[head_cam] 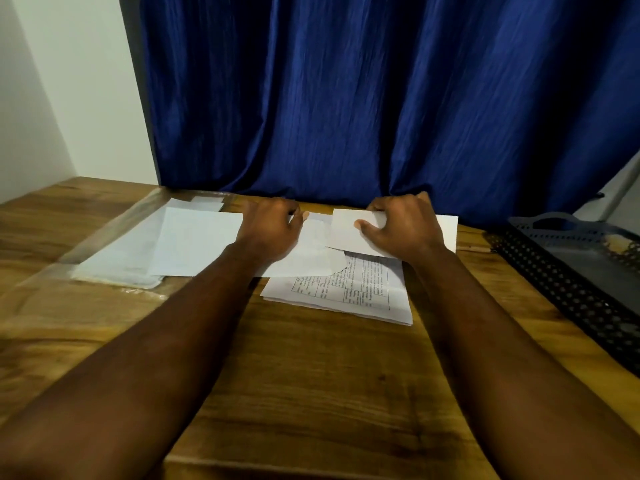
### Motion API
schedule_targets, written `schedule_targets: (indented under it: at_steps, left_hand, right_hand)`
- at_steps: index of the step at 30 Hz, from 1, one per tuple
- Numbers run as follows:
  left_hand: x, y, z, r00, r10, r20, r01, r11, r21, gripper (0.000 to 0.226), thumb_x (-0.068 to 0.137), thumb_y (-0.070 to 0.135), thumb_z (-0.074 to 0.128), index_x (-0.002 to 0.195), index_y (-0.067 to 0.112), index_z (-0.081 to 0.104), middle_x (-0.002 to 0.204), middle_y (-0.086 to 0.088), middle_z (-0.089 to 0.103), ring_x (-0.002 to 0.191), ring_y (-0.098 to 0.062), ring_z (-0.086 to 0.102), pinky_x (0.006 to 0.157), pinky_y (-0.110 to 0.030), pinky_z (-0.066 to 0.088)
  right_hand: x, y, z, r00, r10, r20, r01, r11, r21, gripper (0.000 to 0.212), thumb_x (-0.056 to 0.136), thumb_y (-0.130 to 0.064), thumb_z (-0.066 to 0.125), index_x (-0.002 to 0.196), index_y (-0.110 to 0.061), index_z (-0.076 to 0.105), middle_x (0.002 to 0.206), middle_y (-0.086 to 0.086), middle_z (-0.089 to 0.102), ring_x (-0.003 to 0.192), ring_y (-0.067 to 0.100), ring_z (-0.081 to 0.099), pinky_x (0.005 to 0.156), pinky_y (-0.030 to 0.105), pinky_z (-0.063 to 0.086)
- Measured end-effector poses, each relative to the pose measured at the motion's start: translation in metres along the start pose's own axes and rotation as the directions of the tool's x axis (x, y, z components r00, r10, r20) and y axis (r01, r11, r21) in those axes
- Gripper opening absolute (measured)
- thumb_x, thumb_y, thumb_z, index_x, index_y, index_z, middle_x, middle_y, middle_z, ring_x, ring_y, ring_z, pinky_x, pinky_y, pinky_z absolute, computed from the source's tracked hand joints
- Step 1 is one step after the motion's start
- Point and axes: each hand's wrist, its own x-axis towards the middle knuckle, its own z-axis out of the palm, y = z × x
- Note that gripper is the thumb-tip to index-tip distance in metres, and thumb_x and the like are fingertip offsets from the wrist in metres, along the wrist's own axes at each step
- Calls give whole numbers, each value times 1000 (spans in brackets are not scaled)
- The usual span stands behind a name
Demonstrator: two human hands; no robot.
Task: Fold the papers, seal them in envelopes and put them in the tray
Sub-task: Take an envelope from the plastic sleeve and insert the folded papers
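A white envelope (313,251) lies across the far middle of the wooden table. My left hand (272,225) rests curled on its left part, fingers at its top edge. My right hand (398,223) grips a folded white paper (349,230) by its right side, thumb on top, over the envelope's right end. A stack of printed papers (360,292) with a table of text lies under and in front of the envelope. A black perforated tray (571,271) stands at the right edge.
More white sheets (194,244) lie on a clear plastic sleeve (104,271) at the left. A blue curtain (346,98) hangs right behind the table's far edge. A thin wooden stick (474,248) lies between the papers and the tray.
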Motion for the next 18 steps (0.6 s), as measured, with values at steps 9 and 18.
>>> schedule_targets:
  at_steps: [9, 18]
  left_hand:
    - [0, -3, 10, 1000, -23, -7, 23, 1000, -17, 33, 112, 41, 39, 88, 26, 57, 91, 2, 65, 92, -20, 58, 102, -48, 24]
    - [1, -4, 10, 998, -56, 28, 58, 995, -86, 36, 113, 41, 36, 91, 24, 59, 85, 1, 64, 92, -23, 59, 105, -51, 24]
  right_hand:
    - [-8, -1, 7, 976, 33, 215, -96, 953, 287, 43, 84, -64, 73, 101, -27, 83, 99, -12, 79, 95, 13, 71, 93, 43, 58]
    - [-9, 11, 6, 991, 38, 126, -66, 970, 232, 41, 92, -60, 71, 113, -26, 81, 115, -8, 79, 109, 20, 68, 107, 47, 47]
